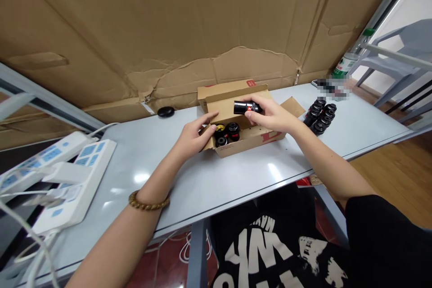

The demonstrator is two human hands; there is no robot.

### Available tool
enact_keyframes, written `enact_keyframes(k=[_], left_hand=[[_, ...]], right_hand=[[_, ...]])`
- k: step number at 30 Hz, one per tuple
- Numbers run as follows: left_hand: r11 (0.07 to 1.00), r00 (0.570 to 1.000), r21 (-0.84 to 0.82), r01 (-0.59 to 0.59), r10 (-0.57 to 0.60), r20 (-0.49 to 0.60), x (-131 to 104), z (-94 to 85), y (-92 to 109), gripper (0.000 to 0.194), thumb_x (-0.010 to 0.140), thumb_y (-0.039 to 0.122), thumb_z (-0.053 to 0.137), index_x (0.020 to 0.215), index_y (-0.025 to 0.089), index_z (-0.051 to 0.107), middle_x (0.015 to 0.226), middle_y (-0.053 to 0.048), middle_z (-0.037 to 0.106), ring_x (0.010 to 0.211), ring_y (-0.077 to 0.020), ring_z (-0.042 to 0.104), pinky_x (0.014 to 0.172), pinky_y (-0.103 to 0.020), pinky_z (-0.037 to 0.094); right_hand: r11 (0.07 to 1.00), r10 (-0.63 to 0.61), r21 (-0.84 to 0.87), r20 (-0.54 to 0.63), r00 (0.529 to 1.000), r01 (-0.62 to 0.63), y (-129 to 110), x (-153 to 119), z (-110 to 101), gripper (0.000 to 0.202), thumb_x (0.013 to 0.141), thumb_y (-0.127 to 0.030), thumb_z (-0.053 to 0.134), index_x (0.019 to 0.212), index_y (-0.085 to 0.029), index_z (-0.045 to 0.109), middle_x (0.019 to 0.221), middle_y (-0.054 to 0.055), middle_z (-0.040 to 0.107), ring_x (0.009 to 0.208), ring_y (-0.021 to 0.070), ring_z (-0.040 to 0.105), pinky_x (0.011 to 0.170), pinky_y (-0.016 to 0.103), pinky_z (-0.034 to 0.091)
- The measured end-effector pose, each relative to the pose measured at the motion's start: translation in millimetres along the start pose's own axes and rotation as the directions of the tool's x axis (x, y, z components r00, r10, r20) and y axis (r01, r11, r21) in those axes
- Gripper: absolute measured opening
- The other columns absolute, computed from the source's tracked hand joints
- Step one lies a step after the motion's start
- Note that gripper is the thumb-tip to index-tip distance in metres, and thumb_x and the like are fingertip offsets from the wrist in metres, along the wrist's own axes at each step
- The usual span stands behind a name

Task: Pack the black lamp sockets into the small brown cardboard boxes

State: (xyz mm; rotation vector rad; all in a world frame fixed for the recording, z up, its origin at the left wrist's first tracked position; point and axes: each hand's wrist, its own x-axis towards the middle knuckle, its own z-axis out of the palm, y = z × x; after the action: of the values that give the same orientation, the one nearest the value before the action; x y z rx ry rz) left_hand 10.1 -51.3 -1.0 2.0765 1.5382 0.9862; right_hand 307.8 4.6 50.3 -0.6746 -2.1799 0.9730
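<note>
An open cardboard box [248, 143] lies on the table in front of me. My left hand [194, 137] grips its left end, thumb and fingers at the end flap. In the box's left part stand three short black cylinders: one [232, 131] with a red mark, one [222, 141] nearer me, and one with yellow rings [220, 128] on top. Over the box my right hand [266, 112] holds a glossy black cylinder [240, 107] with a red mark, tilted on its side, its end pointing left. What lies under this hand in the box is partly hidden.
Several black cylinders [319, 117] stand grouped on the table's right. White power strips [81, 189] with cables take up the left end. A round black object [165, 111] sits by the cardboard wall [189, 22] behind. A green-capped bottle [351, 60] stands at the far right.
</note>
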Motion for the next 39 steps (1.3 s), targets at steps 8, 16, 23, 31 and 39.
enact_keyframes(k=[8,16,23,31,39], left_hand=[[0.999,0.999,0.034,-0.005,0.006,-0.031,0.3,-2.4,-2.2,0.067,0.104,0.062,0.054,0.15,0.017,0.07,0.125,-0.012,0.08,0.108,-0.0297,0.073,0.1,-0.043,0.062],[0.998,0.998,0.057,-0.039,0.042,-0.05,-0.1,-2.8,-2.0,0.063,0.104,0.056,0.056,0.149,0.015,0.07,0.121,-0.012,0.079,0.103,-0.0262,0.073,0.092,-0.039,0.063],[0.995,0.995,0.068,-0.075,0.079,-0.066,0.1,-2.8,-1.7,0.062,0.104,0.055,0.056,0.148,0.013,0.07,0.119,-0.013,0.08,0.104,-0.0279,0.074,0.09,-0.039,0.063],[0.992,0.991,0.078,-0.101,0.107,-0.076,-0.2,-2.6,-2.7,0.058,0.105,0.053,0.056,0.147,0.015,0.07,0.127,-0.015,0.079,0.111,-0.029,0.075,0.09,-0.04,0.064],[0.985,0.985,0.119,-0.121,0.134,-0.111,1.6,-12.0,-6.4,0.068,0.103,0.047,0.06,0.165,0.021,0.051,0.13,-0.012,0.077,0.103,-0.0244,0.075,0.086,-0.038,0.062]], right_hand=[[0.999,-0.036,0.02,-0.009,0.999,0.036,-1.5,-2.3,-1.0,0.049,0.106,-0.049,0.057,0.14,-0.014,0.061,0.088,0.002,0.066,0.077,0.018,0.06,0.072,0.034,0.048],[0.994,-0.101,-0.052,-0.087,0.991,0.096,-3.5,1.1,-6.5,0.043,0.101,-0.043,0.059,0.133,-0.015,0.067,0.109,0.008,0.072,0.099,0.0224,0.065,0.093,0.041,0.053],[0.998,-0.061,0.001,-0.079,0.995,0.062,1.3,-0.3,-4.2,0.05,0.101,-0.049,0.065,0.138,-0.016,0.061,0.118,0.011,0.07,0.102,0.0231,0.067,0.09,0.04,0.055],[0.997,-0.01,-0.081,-0.026,1.0,0.007,-6.1,-3.8,-8.8,0.051,0.102,-0.048,0.061,0.14,-0.014,0.062,0.111,0.01,0.072,0.102,0.0256,0.068,0.093,0.044,0.055],[0.976,-0.013,-0.22,-0.047,0.999,0.003,-0.3,-0.7,-10.5,0.049,0.107,-0.045,0.05,0.143,-0.015,0.065,0.137,0.016,0.075,0.123,0.0301,0.07,0.111,0.051,0.053]])
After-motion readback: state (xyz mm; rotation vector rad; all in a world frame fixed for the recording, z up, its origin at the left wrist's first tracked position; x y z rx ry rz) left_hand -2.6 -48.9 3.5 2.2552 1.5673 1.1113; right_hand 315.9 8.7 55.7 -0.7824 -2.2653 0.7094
